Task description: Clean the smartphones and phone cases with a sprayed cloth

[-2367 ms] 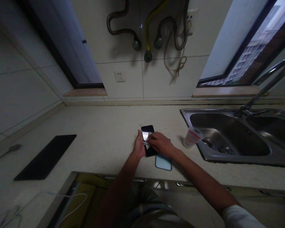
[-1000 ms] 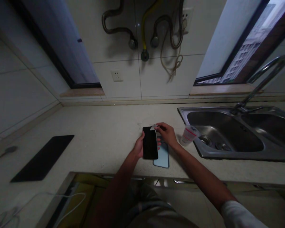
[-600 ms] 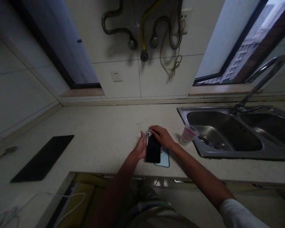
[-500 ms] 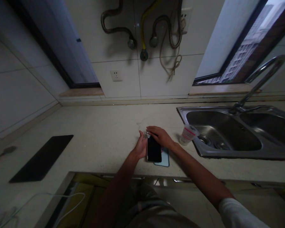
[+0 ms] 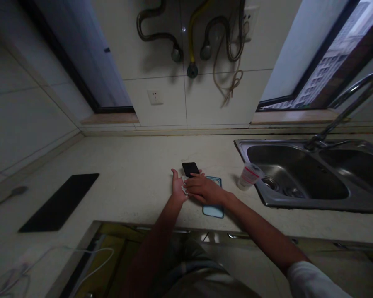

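A black phone (image 5: 190,168) rests across my left hand (image 5: 178,187), its upper end showing beyond my right hand. The left thumb sticks out to the side, while left fingertips show at the phone's right edge. Over the phone's lower part lies my right hand (image 5: 205,188), fingers pressed down on a crumpled white tissue (image 5: 184,186). Most of the tissue and the near end of the phone are hidden under that hand. A light blue phone case (image 5: 213,211) lies on the counter beneath my right wrist.
To the right, a plastic cup (image 5: 248,177) with a pink band stands beside the steel double sink (image 5: 261,198) and its tap (image 5: 345,107). A flat black panel (image 5: 60,201) lies on the counter (image 5: 136,165) at left. A white cable (image 5: 96,249) hangs over the near left edge.
The phone has tilted and shifted up and left, uncovering more of the blue case. My right hand has slid down the phone with the tissue. The view has shifted slightly.
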`<state>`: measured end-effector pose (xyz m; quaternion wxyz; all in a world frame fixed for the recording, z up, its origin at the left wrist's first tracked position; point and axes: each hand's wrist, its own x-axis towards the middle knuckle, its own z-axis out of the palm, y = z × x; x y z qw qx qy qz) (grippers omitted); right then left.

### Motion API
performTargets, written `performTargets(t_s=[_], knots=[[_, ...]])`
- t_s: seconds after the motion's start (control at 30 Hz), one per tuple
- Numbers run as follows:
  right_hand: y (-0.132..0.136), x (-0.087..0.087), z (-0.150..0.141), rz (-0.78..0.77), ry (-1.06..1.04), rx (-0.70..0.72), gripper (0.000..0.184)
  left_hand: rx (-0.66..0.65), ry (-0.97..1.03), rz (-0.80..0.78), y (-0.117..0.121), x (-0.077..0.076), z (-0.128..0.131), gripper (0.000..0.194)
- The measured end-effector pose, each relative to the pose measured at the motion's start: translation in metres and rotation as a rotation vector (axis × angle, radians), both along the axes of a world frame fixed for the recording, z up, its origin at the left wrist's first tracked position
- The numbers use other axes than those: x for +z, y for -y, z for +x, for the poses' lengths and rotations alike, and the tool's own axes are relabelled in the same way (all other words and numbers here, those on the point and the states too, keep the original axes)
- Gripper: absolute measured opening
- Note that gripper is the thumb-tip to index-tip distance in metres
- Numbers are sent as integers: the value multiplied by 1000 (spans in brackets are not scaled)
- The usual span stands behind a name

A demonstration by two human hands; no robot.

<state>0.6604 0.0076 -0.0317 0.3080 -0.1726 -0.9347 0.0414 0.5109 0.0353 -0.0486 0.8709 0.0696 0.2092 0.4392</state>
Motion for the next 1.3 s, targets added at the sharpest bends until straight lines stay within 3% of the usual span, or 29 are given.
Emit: performTargets(t_s=[0.3,0.5,0.83,1.1,1.3], knots=[[12,12,-3,-13,44,65,19,172,-1,75,-2,1,-5,76],[5,12,6,-17,-59,-5,17,287,-30,122,-4,2,-4,59],[-6,23,28,-167,-290,-173,15,202,-112,65,-3,4,-4,52],[-3,10,14,-557,-541,-331,24,209,-202,52,-5,-6,1,31],[5,3,-2,-499,-585,-342,21,274,-266,128,-3,-14,14,23]])
